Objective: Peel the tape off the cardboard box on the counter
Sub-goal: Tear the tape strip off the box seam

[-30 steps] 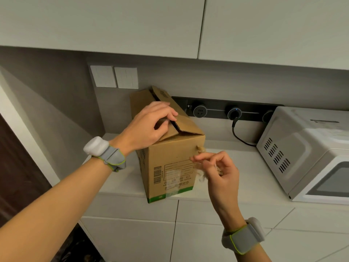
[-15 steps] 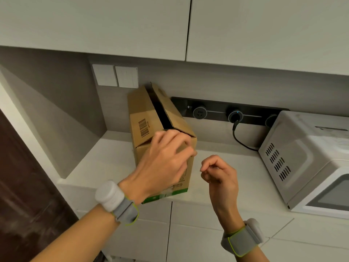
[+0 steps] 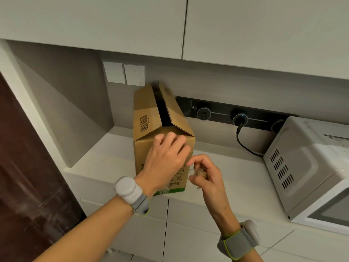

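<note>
The tall brown cardboard box (image 3: 146,148) is standing on end on the white kitchen counter (image 3: 236,176), close to the front edge, with its top flaps partly open. The left hand (image 3: 166,157) is laying its nearly straight fingers on the front of the box, just under the top fold. The fingers are blurry, so I cannot tell if they are picking at any tape. The right hand (image 3: 207,176) is pinching a crumpled wad of clear tape (image 3: 196,172) just beside the box's right corner. The box is tall and thin and is looking light, so a hard push or a quick tug could be tipping it over or sliding it off the edge. Sticky tape could be ripping the brown paper skin, or snapping and leaving bits behind. The wad could be sticking to the fingers and getting in the way. A tipping box could be bumping the black power cord (image 3: 243,142) or the white microwave (image 3: 311,167).
</note>
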Demonstrator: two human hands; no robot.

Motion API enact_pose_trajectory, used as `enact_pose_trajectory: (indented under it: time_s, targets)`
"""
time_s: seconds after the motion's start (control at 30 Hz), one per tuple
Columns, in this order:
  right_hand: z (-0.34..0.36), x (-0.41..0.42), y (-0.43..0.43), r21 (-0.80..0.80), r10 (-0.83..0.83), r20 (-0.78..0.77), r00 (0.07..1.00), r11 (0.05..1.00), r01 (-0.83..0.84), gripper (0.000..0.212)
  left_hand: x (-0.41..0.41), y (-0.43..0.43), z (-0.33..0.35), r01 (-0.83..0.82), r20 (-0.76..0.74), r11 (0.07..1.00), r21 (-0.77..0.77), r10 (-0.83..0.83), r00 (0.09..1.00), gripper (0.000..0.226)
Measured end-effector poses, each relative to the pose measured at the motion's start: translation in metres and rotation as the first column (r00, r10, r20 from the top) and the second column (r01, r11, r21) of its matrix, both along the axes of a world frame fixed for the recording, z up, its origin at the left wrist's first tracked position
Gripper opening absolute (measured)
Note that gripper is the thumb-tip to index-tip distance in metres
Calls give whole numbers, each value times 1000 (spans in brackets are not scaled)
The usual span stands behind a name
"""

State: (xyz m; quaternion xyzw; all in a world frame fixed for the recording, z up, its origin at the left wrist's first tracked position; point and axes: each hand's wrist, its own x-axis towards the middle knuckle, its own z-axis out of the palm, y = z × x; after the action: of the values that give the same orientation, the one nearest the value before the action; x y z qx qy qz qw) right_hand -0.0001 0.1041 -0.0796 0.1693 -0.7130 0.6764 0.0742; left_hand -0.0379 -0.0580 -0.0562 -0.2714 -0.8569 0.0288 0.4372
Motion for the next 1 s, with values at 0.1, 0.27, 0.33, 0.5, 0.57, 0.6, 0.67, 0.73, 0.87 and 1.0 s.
enact_pose_trajectory:
  time_s: [0.1,0.27,0.33,0.5,0.57,0.6,0.67,0.73,0.87,1.0]
  targets:
    - [1,-2,0,21,-47,18,999,999,47,9,-6,-4,-4,72,1,997,0,-72,997,8]
    - [1,-5,1,-33,-140,52,989,989,142,13,-9,-13,-18,252,110,968,-19,-248,962,21]
    - [1,-7,3,-34,-161,60,985,986,163,14,-7,-16,-20,264,154,963,51,-269,951,15]
    - [1,-11,0,-51,-207,91,974,976,212,16,-2,-18,-21,269,276,958,101,-287,917,44]
    - [0,-13,-1,-49,-214,107,971,974,220,19,-3,-19,-26,341,349,940,24,-327,878,55]
    - [0,-15,-2,-35,-214,116,970,975,219,21,-4,-19,-28,376,384,926,-26,-338,859,59]
    - [0,-19,-4,33,-211,116,971,977,209,27,-4,-19,-33,413,434,907,-79,-342,833,59]
    - [3,-22,-7,129,-226,78,971,968,215,32,-6,-20,-40,421,452,903,-90,-340,825,48]
    - [13,-29,-17,380,-316,-63,947,869,315,39,-9,-22,-46,408,491,905,-119,-304,817,38]
    - [16,-34,-24,527,-367,-194,910,743,412,31,-8,-21,-42,417,476,901,-119,-317,821,42]
